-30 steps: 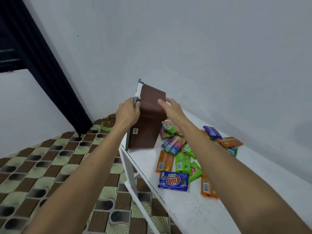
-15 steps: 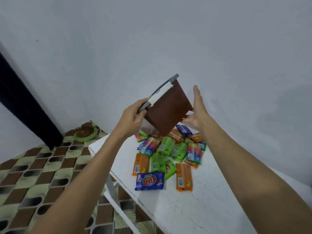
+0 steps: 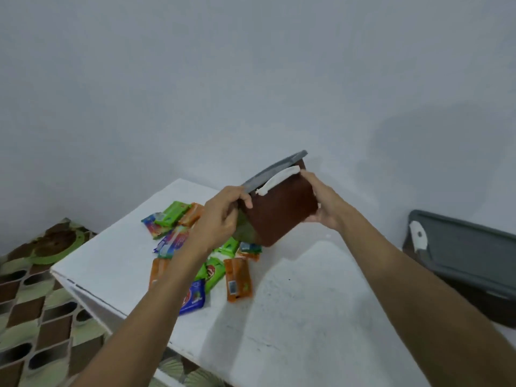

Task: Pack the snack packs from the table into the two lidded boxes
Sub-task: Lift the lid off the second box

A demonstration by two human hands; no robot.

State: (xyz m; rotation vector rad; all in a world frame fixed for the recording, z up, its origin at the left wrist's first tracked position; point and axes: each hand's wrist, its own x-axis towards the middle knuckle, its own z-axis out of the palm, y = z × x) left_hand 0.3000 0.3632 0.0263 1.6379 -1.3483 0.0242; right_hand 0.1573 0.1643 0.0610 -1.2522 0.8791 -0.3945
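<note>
I hold a brown box with a grey lid and a white clasp tilted in the air above the white table. My left hand grips its left edge near the lid. My right hand clasps its right side. Below it lies a heap of snack packs in green, orange and blue wrappers; an orange pack and a blue pack lie nearest me. A second brown box with a grey lid stands at the right edge.
The table's left corner juts over a patterned brown and green floor. A round green and brown object lies on the floor by the pale wall. The wall runs just behind the table.
The box has been carried from the table's left edge to the right, over the snack heap, tilting further. My view has swung right, bringing the second box into sight.
</note>
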